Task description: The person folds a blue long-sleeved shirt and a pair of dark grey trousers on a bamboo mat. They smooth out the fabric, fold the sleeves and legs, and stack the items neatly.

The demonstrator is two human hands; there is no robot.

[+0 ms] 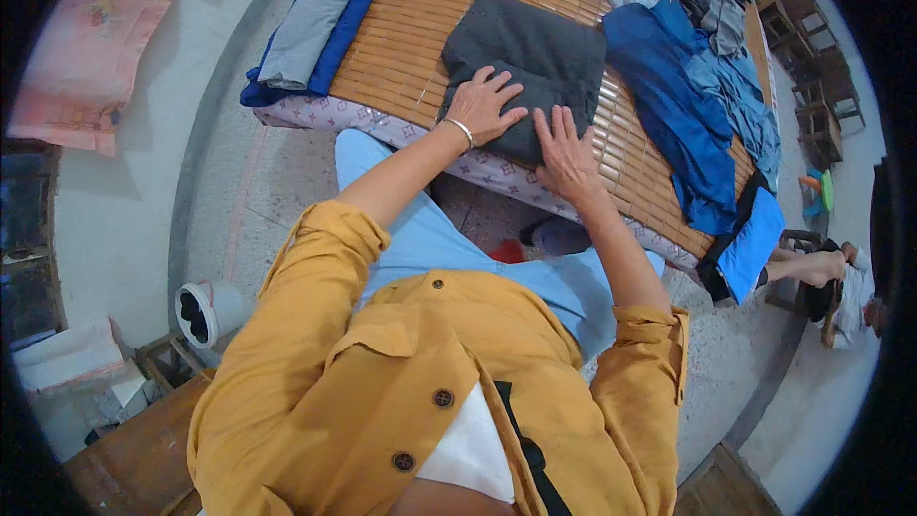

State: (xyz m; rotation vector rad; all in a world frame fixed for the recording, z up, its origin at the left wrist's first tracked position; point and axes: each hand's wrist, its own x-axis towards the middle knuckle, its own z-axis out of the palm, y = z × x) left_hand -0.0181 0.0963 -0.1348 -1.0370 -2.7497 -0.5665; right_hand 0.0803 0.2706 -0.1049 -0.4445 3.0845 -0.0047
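Where both hands [485, 107] [571, 157] lie outstretched, they touch dark cloth [535, 38].

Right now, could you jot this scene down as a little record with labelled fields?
Left hand: open, fingers spread on a folded dark grey garment
Right hand: open, fingers on the same garment
Surface: slatted mat
Left side: grey folded cloth on a blue folded cloth
Right side: loose dark blue garment, among other clothes
Floor, lower left: white bucket
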